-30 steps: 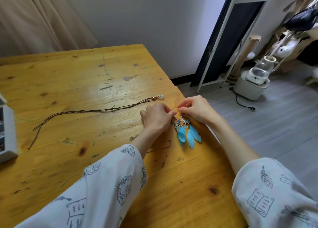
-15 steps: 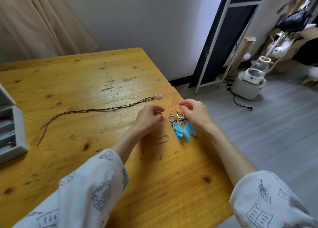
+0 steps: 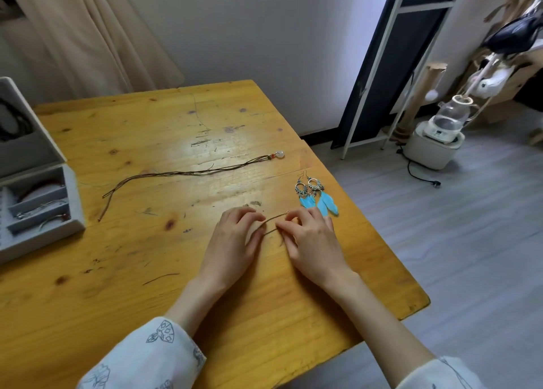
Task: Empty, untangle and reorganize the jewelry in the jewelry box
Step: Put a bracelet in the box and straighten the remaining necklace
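Your left hand (image 3: 232, 250) and your right hand (image 3: 313, 246) lie close together on the tabletop (image 3: 123, 294), palms down, and between them runs a thin brown chain (image 3: 271, 225). The fingertips of both hands pinch it, one hand at each end of the short visible part. It is too fine to say if there is a knot, and the part under your fingers is hidden.

To do this step well, I think you should hold the chain lightly and pull the hands apart slowly along the wood. Do not lift it. If a loop shows, open it with a nail and do not pull it tight. Lay it straight, with its own free place.

Just beyond your right hand, almost touching the fingertips, lies the pair of feather earrings (image 3: 316, 197). They have round silver parts with hooks and bright blue feathers that point toward you. Keep the chain away from the hooks, because it can catch there.

Farther from your hands, to the left, the cord necklace (image 3: 188, 173) lies stretched out, apart from everything. It is a dark brown cord with a pale round pendant (image 3: 279, 154) and small red beads at the far right end.

Well to the left of your left hand stands the grey jewelry box (image 3: 44, 212), open, with some pieces still in its compartments.
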A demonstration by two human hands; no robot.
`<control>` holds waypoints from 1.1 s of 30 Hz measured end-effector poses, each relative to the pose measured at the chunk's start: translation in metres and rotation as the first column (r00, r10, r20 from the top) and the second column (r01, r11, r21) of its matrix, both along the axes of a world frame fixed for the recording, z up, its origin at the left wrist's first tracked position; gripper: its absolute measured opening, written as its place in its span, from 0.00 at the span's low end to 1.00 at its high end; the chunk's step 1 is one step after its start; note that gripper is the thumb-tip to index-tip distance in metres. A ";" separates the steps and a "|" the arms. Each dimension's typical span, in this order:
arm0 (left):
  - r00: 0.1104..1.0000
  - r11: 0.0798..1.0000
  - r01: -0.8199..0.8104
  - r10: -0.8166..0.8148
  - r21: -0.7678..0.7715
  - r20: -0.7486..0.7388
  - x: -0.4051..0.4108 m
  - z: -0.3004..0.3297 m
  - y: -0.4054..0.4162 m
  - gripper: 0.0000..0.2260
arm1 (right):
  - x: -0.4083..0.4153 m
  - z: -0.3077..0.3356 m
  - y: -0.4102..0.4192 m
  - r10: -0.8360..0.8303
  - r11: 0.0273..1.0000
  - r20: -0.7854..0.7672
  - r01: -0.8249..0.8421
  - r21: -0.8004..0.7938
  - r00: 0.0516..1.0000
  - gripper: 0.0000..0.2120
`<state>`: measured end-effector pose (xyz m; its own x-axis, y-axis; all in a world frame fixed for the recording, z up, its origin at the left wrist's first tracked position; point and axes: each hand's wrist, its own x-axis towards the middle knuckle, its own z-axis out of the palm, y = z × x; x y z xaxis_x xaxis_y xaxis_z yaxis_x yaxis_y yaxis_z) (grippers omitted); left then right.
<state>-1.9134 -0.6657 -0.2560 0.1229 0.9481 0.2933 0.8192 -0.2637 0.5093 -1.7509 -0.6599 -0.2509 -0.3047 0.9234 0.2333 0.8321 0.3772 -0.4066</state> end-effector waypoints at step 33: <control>0.835 0.943 0.322 -0.325 -0.085 -0.444 0.091 0.013 0.001 0.17 | 0.106 0.007 -0.061 -0.207 0.978 -0.028 0.208 0.029 0.978 0.06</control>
<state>-1.8224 -0.6649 -0.2428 0.5385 0.8331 0.1261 0.8266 -0.5514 0.1130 -1.6444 -0.7209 -0.2436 -0.1011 0.9580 0.2683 0.8836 0.2104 -0.4184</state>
